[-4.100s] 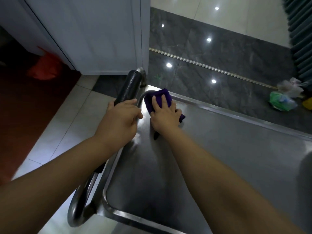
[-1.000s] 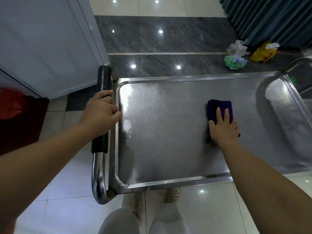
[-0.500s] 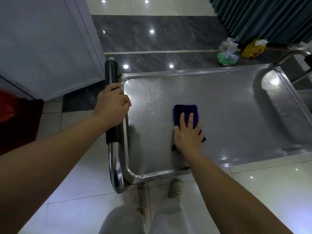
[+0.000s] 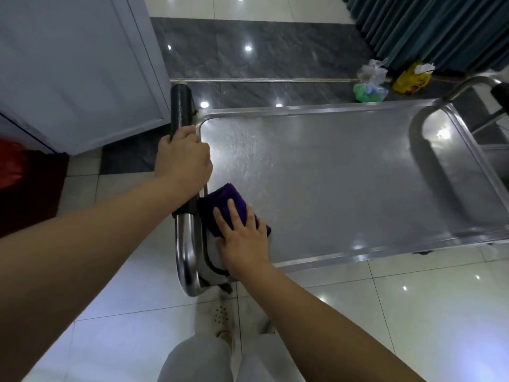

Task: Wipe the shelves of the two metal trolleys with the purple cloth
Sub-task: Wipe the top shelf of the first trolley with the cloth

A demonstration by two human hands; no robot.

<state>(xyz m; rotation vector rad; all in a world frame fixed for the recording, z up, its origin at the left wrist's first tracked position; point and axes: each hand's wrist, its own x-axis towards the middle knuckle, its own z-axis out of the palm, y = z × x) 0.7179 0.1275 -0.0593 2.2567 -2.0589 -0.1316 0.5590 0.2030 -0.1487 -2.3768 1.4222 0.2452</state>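
A metal trolley stands in front of me, its top shelf (image 4: 344, 175) a shiny steel tray with a raised rim. My left hand (image 4: 183, 158) is wrapped around the black-sleeved push handle (image 4: 180, 108) at the trolley's left end. My right hand (image 4: 242, 238) lies flat with spread fingers on the folded purple cloth (image 4: 228, 202), pressing it onto the shelf's near left corner, right beside the handle. Part of a second trolley (image 4: 479, 86) shows at the far right edge.
A white cabinet (image 4: 82, 64) stands at the left, with something red (image 4: 11, 164) beside it. Plastic bags, green (image 4: 369, 91) and yellow (image 4: 411, 78), lie on the dark floor strip before a teal curtain (image 4: 429, 28). My legs and shoes are below the trolley's near edge.
My right hand has slid the purple cloth leftward across the shelf, from its middle right to the near left corner. My left hand has stayed on the handle.
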